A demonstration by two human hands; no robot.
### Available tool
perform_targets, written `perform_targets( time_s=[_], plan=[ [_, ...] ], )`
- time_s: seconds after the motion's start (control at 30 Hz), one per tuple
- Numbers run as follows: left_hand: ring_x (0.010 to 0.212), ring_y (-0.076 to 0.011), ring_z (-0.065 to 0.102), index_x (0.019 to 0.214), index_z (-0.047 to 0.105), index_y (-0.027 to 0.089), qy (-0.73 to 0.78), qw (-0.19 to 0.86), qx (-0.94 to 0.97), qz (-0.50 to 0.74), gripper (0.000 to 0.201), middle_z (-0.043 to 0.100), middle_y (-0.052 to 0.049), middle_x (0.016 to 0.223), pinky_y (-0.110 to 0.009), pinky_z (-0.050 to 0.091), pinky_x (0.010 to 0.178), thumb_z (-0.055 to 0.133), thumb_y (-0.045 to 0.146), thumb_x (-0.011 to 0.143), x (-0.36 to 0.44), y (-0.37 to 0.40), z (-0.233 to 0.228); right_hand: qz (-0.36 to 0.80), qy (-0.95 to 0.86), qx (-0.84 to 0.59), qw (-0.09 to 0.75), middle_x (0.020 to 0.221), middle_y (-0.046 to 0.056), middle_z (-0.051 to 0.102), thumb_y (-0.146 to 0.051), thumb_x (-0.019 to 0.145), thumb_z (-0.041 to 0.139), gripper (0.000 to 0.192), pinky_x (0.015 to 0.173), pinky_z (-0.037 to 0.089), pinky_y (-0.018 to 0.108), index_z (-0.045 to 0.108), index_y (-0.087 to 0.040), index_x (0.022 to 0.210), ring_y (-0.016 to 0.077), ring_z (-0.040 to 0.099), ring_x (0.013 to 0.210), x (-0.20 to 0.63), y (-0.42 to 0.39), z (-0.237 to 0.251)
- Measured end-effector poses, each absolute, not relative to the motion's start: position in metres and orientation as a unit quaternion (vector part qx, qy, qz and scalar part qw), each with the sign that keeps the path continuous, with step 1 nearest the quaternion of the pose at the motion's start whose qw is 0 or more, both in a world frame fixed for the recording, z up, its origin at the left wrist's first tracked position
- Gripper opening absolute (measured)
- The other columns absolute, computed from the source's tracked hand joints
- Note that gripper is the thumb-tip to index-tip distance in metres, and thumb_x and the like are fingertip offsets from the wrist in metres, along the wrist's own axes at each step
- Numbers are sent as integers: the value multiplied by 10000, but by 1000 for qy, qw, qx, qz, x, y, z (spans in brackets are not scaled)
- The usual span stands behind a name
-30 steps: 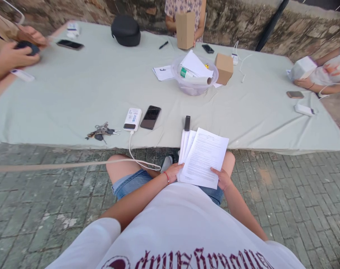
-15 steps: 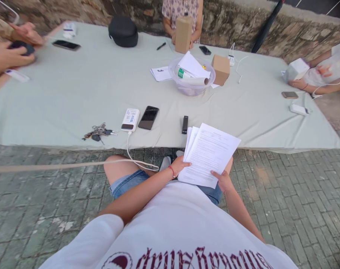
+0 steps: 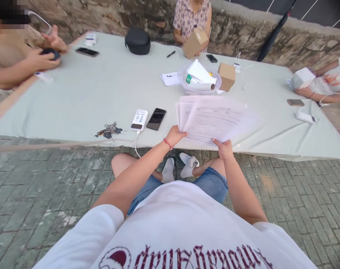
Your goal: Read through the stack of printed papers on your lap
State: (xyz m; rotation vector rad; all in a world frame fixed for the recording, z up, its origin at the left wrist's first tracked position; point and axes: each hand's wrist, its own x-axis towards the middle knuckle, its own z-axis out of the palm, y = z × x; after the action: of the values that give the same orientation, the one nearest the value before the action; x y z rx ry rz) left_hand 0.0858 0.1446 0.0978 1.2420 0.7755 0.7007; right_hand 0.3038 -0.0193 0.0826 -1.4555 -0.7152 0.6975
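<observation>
Both hands on the paper here: the left hand [image 3: 175,135] pinches the near left corner of the printed sheets [image 3: 211,117], fingers clenched on the edge, and the right hand [image 3: 223,148] grips the near right edge, thumb on top. The sheets are thin white paper with fine black print, fanned so several left edges show, blurred at the far side, held flat above the near edge of the bench [image 3: 74,97]. A red cord sits on the left wrist. The bench wears a pale, smooth cloth with soft creases. Just left of the sheets lie a glossy black phone [image 3: 156,118] and a white power bank [image 3: 139,120] side by side, its white cable dropping off the edge; further left, a bunch of keys [image 3: 110,130]. Beyond the paper stands a clear plastic bowl [image 3: 199,80] stuffed with papers, a small brown cardboard box [image 3: 226,76] beside it. Another person across the bench holds a taller cardboard box [image 3: 195,42]. Rough stone wall behind, brick paving below
</observation>
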Motion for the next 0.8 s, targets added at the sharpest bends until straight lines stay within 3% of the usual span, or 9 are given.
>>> perform_targets(
  time_s=[0.23,0.43,0.63,0.8],
  plan=[
    [1118,-362,697,1019,760,127,357,657,586,311,576,792,-122,1100,-536,504,1064,897,390,525,71,139,81,360,-377,-645,559,1183,94,776,-499,686,880,750,1102,500,534,663,-198,1338,320,675,1204,311,-10,84],
    [1127,-383,693,958,758,114,391,650,573,312,559,791,-146,1076,-555,518,1046,898,421,512,73,130,67,346,-405,-667,520,1332,104,706,-480,689,879,849,1205,405,494,572,-212,1434,287,555,1364,304,-9,79],
    [1105,-345,703,996,756,117,356,608,621,344,549,791,-138,1081,-519,517,1063,887,465,592,76,142,85,314,-421,-658,539,1355,101,691,-545,775,798,753,1180,424,473,580,-224,1421,278,570,1337,300,-4,89],
    [1091,-325,708,1031,731,132,347,614,619,346,629,784,-142,1118,-517,523,1060,904,514,562,69,143,79,340,-444,-693,454,1232,71,746,-561,780,785,512,1093,497,487,734,-249,1182,307,661,1170,305,-6,92]
  ],
)
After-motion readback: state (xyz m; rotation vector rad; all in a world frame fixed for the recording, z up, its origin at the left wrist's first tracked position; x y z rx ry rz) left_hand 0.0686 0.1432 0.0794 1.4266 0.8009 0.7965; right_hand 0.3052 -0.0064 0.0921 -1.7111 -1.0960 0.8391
